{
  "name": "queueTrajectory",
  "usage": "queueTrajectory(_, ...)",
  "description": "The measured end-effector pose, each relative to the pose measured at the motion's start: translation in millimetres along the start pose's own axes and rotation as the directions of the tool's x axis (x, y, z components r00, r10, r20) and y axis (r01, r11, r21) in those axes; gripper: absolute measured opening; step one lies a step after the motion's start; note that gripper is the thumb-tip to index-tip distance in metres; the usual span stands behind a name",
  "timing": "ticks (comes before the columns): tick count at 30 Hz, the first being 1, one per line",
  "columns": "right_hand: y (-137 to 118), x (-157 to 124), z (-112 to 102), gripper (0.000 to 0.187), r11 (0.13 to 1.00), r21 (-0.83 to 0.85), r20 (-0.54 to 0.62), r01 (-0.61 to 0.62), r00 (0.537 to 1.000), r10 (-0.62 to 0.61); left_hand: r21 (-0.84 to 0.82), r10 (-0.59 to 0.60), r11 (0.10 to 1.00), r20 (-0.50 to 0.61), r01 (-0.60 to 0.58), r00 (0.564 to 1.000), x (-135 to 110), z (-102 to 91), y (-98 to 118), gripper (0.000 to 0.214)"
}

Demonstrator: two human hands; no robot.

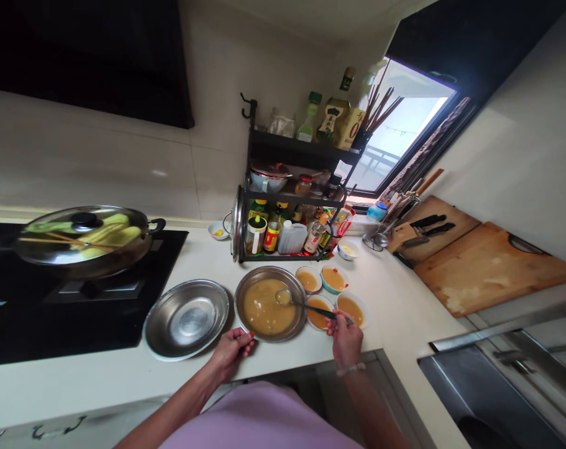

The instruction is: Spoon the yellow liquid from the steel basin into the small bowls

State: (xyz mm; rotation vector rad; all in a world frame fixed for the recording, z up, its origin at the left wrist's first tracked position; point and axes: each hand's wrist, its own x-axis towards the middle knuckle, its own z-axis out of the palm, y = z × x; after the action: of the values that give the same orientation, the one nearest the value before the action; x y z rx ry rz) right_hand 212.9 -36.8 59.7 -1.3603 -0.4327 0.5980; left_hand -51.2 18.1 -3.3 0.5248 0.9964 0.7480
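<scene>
A metal basin of yellow-brown soup (269, 307) sits on the white counter near its front edge. My left hand (232, 349) grips the basin's near rim, fingers closed on it. My right hand (345, 340) is closed on the handle of a ladle (306, 305); the ladle's bowl rests over the soup at the basin's right side. Several small bowls filled with the same soup stand right of the basin: one (307, 279), one (334, 279), one (351, 309) and one (318, 313) partly under the ladle handle.
An empty metal basin on a plate (186, 320) stands left of the soup. A lidded wok with corn (83, 237) sits on the black hob (39, 330). A condiment rack (289, 206), cutting boards (488, 265) and a sink (498, 386) lie behind and to the right.
</scene>
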Motion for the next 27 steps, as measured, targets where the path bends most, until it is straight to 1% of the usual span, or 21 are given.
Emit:
queueTrajectory(5, -6.4, 2.6, 1.0, 0.031, 0.999, 0.04, -0.001, -0.007, 1.0, 0.007, 0.002, 0.006, 1.0, 0.008, -0.006, 1.0, 0.3, 0.3, 0.4, 0.032)
queueTrajectory(9, -16.6, 13.7, -1.6, 0.027, 0.998, 0.069, -0.02, 0.003, 1.0, -0.002, 0.003, 0.003, 1.0, 0.017, -0.003, 1.0, 0.8, -0.2, -0.7, 0.032)
queueTrajectory(15, -29.2, 48.1, -8.1, 0.024, 0.991, 0.054, -0.114, 0.119, 0.987, -0.112, 0.0, 0.013, 1.0, 0.029, -0.013, 1.0, 1.4, -0.6, -0.8, 0.035)
queueTrajectory(18, -26.3, 63.3, -9.6, 0.026, 0.985, 0.016, -0.176, 0.174, 0.97, -0.169, 0.002, 0.01, 1.0, 0.029, -0.01, 1.0, 1.0, -0.2, -0.3, 0.036)
queueTrajectory(20, -21.3, 67.8, -9.8, 0.029, 0.975, -0.054, -0.179, 0.214, 0.959, -0.22, 0.002, 0.008, 1.0, 0.031, -0.008, 0.999, 0.7, 0.1, -0.2, 0.037)
queueTrajectory(22, -16.1, 67.0, -10.3, 0.032, 0.95, -0.173, -0.098, 0.261, 0.955, -0.28, 0.004, 0.007, 1.0, 0.033, -0.007, 0.999, 0.7, 0.2, -0.1, 0.037)
queueTrajectory(24, -12.5, 62.3, -11.8, 0.034, 0.889, -0.299, 0.038, 0.346, 0.936, -0.351, 0.008, 0.006, 1.0, 0.032, -0.006, 0.999, 0.8, 0.0, 0.0, 0.036)
queueTrajectory(25, -11.9, 59.0, -12.8, 0.034, 0.843, -0.349, 0.115, 0.409, 0.912, -0.394, 0.009, 0.004, 1.0, 0.031, -0.004, 1.0, 0.9, -0.2, 0.0, 0.036)
queueTrajectory(27, -13.1, 51.5, -14.9, 0.032, 0.729, -0.403, 0.265, 0.553, 0.833, -0.485, 0.009, 0.001, 1.0, 0.03, -0.002, 1.0, 1.1, -0.6, 0.2, 0.035)
